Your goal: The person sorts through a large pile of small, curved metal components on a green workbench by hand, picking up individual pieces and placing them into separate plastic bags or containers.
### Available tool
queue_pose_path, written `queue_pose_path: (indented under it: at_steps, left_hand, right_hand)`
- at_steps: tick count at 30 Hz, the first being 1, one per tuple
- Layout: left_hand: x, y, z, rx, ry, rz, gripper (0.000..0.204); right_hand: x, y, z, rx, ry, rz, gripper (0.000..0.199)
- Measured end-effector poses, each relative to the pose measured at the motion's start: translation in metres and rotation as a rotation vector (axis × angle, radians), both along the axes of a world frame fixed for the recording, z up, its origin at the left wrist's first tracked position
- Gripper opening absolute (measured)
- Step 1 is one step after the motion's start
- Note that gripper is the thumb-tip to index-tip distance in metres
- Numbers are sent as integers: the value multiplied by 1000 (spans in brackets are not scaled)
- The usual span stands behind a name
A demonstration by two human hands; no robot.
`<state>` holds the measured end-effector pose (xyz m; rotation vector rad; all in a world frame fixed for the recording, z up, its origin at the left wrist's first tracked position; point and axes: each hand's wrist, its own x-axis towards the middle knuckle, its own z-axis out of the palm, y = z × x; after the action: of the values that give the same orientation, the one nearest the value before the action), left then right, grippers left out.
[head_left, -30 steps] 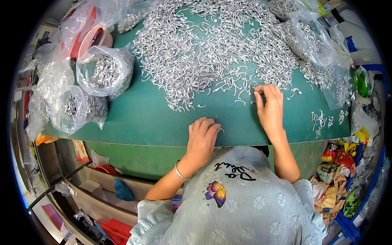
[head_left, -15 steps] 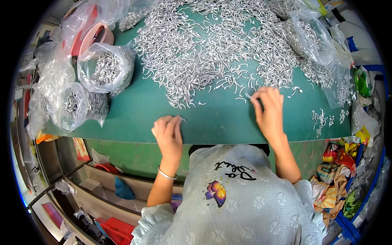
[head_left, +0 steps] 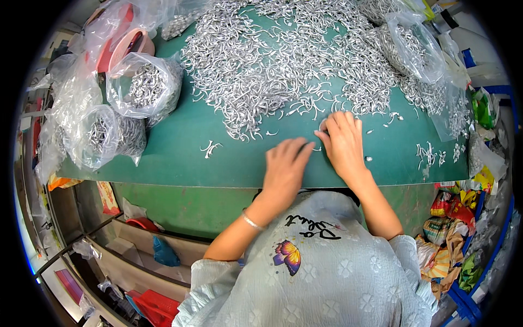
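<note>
A big heap of small bent silver metal pieces (head_left: 283,60) covers the far half of the green table (head_left: 180,158). My right hand (head_left: 342,143) rests palm down at the heap's near edge, with thumb and forefinger pinched on a metal piece. My left hand (head_left: 287,165) lies flat on the green surface just left of it, its fingertips almost touching the right thumb, with nothing seen in it. A small separate cluster of metal pieces (head_left: 210,147) lies on the bare green to the left of both hands.
Clear plastic bags of the same metal pieces (head_left: 144,90) (head_left: 106,136) stand at the table's left, another bag (head_left: 411,46) at the far right. A few loose pieces (head_left: 430,155) lie at the right. Colourful packets (head_left: 452,218) pile beside the table's right edge; shelves (head_left: 109,245) are below left.
My left hand swung out to the left, where a small cluster of pieces now lies, then came back beside my right hand. My right hand stayed at the heap's edge.
</note>
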<state>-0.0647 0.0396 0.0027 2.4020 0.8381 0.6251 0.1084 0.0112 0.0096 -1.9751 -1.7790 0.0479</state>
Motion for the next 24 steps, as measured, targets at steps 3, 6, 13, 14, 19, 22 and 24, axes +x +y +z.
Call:
queue_pose_path:
  at_steps: [3,6,13,14,19,22,24]
  left_hand:
    - [16,2,-11,0,-50,10,26]
    - [11,4,-9,-25,-69,1,16]
    - [0,-2,-5,-29,-114,-129,23]
    - [2,0,-2,-9,-121,-106,25]
    - [5,3,-7,27,-29,-178,34]
    - [5,2,-12,21,-54,-197,35]
    - [3,2,-11,-5,-90,-187,35]
  right_hand:
    - [1,-17,1,-54,30,73,15]
    - [4,-24,6,-60,71,131,13]
    - [7,-22,7,-141,297,340,13]
    - [10,-24,8,-165,375,409,13]
    - [19,10,1,26,223,18,16]
    - [3,30,-6,32,24,-79,15]
    - [2,30,-7,8,-29,-63,14]
